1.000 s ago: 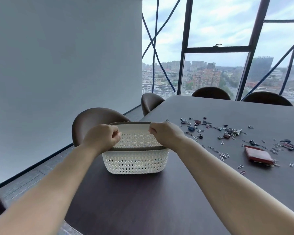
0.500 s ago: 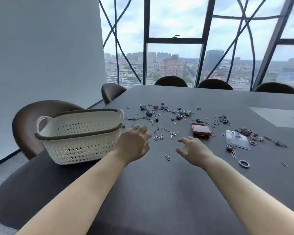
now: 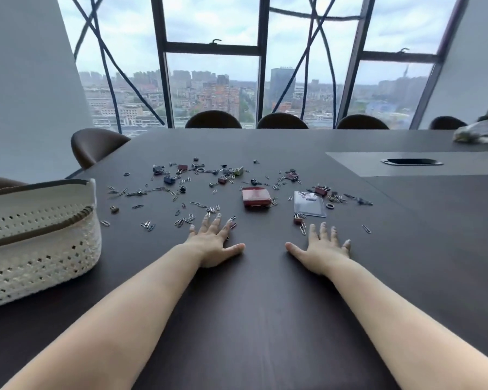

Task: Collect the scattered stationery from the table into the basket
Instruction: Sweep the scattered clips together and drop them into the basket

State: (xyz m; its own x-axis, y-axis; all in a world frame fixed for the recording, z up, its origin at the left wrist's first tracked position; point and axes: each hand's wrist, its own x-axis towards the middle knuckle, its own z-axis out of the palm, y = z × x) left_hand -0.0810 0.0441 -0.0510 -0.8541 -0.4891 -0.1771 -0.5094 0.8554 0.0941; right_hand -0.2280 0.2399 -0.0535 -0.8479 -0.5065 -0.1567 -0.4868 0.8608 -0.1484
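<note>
A white woven basket (image 3: 37, 243) with a dark rim stands at the table's left edge. Scattered across the dark table lie several paper clips (image 3: 184, 220), binder clips (image 3: 168, 180), a small red box (image 3: 256, 196) and a clear plastic case (image 3: 309, 207). My left hand (image 3: 213, 243) lies flat on the table, palm down, fingers spread, its fingertips among the nearest paper clips. My right hand (image 3: 323, 247) lies flat beside it, fingers spread, just behind a red binder clip (image 3: 298, 220). Neither hand holds anything.
The dark table (image 3: 251, 319) has a grey inset panel with a cable slot (image 3: 412, 162) at the back right. A crumpled bag (image 3: 479, 132) lies at the far right. Brown chairs (image 3: 96, 144) line the left and far sides, in front of tall windows.
Both hands have let go of the basket and moved right and forward, settling flat on the table. My view has swung right, so the basket now sits at the left.
</note>
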